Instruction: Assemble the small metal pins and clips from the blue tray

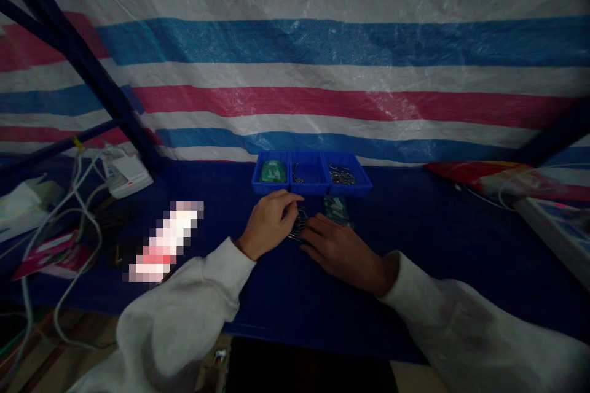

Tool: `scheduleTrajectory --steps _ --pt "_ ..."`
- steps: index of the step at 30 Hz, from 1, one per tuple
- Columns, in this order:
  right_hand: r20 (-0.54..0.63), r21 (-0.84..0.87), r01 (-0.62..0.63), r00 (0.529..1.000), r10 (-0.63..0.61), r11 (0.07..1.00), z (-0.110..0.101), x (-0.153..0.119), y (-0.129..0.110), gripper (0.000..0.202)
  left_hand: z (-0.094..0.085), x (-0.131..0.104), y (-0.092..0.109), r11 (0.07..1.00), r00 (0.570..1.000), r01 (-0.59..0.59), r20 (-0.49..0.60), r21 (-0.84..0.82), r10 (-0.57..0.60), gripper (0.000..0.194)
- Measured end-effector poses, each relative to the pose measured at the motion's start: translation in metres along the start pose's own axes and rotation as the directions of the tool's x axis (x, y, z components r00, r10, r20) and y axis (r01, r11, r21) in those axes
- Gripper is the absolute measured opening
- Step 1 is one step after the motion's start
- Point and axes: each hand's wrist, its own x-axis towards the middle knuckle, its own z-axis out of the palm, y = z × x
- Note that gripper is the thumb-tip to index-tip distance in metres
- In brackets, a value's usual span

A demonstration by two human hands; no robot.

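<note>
Small dark metal pieces lie in a pile on the blue table between my two hands. My left hand is at the pile's left side, thumb and index finger curved with a gap between them. At the right side, my right hand touches the pile with its fingertips, fingers bent and close together; what they grip, if anything, is hidden. A green plastic packet lies just behind my right hand. Behind the hands stand three joined blue bins: a green packet in the left, a few metal pieces in the middle, many in the right.
On the blue table, a pixelated bright object lies left of my left arm. White cables and a white power strip are farther left. A red and yellow package and a white box sit at right.
</note>
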Motion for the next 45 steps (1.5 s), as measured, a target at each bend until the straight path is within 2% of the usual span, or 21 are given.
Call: scheduleTrajectory --steps 4,9,13,17,20,24,28,34,40,43,45 --pt "-0.025 -0.061 0.005 1.0 -0.007 0.998 0.007 0.0 0.003 0.013 0.002 0.0 0.0 0.999 0.999 -0.009 0.048 0.047 0.007 0.031" --pt "0.014 -0.149 0.012 1.0 -0.01 0.989 0.006 -0.001 0.005 0.012 0.001 -0.001 -0.001 0.999 0.998 -0.031 0.059 0.036 0.028 0.029" --pt "0.024 -0.189 -0.01 1.0 0.015 0.982 0.002 -0.001 0.004 0.01 0.001 -0.002 -0.001 0.999 0.998 -0.042 0.036 0.006 0.042 0.029" --pt "0.001 -0.145 -0.017 1.0 0.017 0.989 0.002 0.0 0.0 0.009 0.0 -0.002 0.0 0.999 0.999 -0.048 0.02 0.009 0.048 0.028" --pt "-0.008 -0.145 -0.038 0.999 0.037 0.989 0.004 0.005 -0.005 0.016 0.0 0.0 0.001 0.998 0.996 -0.063 -0.064 0.01 0.064 0.03" --pt "0.029 -0.211 -0.003 1.0 0.01 0.977 0.001 0.014 -0.01 0.012 -0.001 0.001 0.002 0.998 0.985 -0.066 -0.162 -0.012 0.063 0.029" --pt "0.059 -0.287 0.029 0.998 -0.013 0.958 -0.004 0.018 -0.014 0.021 -0.001 0.001 0.002 0.997 0.988 -0.076 -0.138 -0.023 0.072 0.028" --pt "0.046 -0.28 0.021 0.999 -0.008 0.96 -0.004 0.015 -0.01 0.02 -0.001 0.001 0.001 0.998 0.993 -0.057 -0.107 0.004 0.057 0.026" --pt "-0.061 -0.12 -0.019 0.998 0.011 0.993 -0.005 0.013 0.005 0.017 -0.005 0.001 -0.002 0.994 0.988 -0.109 -0.104 0.021 0.11 0.026" --pt "-0.143 0.135 -0.111 0.981 0.13 0.985 -0.008 0.013 0.013 0.015 -0.01 0.003 -0.003 0.99 0.98 -0.141 -0.138 0.019 0.142 0.024" --pt "-0.145 0.388 -0.184 0.955 0.257 0.903 -0.009 0.013 0.018 0.012 -0.011 0.003 -0.002 0.988 0.978 -0.154 -0.139 0.007 0.154 0.024"
